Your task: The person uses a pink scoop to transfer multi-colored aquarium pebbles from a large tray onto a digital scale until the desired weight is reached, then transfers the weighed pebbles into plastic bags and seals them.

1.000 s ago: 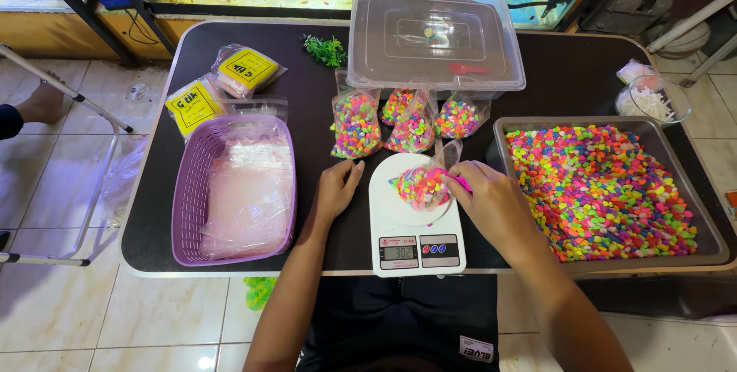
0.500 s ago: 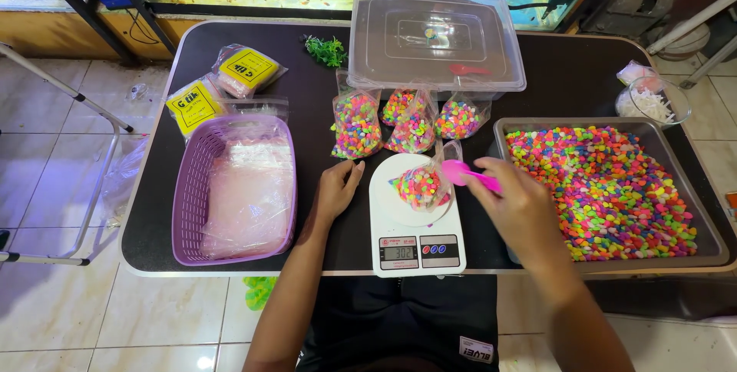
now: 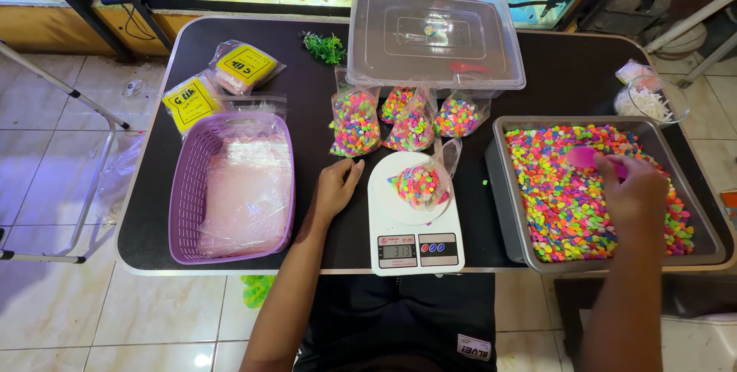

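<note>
At the right of the frame, a pink plastic scoop (image 3: 585, 158) is held in the closed grip of the right hand (image 3: 637, 191), above a grey rectangular metal tray (image 3: 503, 188) filled with small, smooth neon pebbles (image 3: 568, 203). At the centre, the left hand (image 3: 336, 186) is laid flat and empty on the black surface (image 3: 307, 218), fingers loosely extended, just beside a white digital scale (image 3: 414, 222). On the scale's round plate a clear, crinkled plastic bag (image 3: 421, 184), partly filled with pebbles, is seen standing open. Above it, three filled bags (image 3: 407, 119) are lined up before a clear lidded box (image 3: 434, 34). At the left, a purple slotted basket (image 3: 184, 188) holding thin clear bags is placed; two packets with square yellow labels (image 3: 215, 84) lie at the upper left. A green plastic sprig (image 3: 325, 46) lies near the box.
</note>
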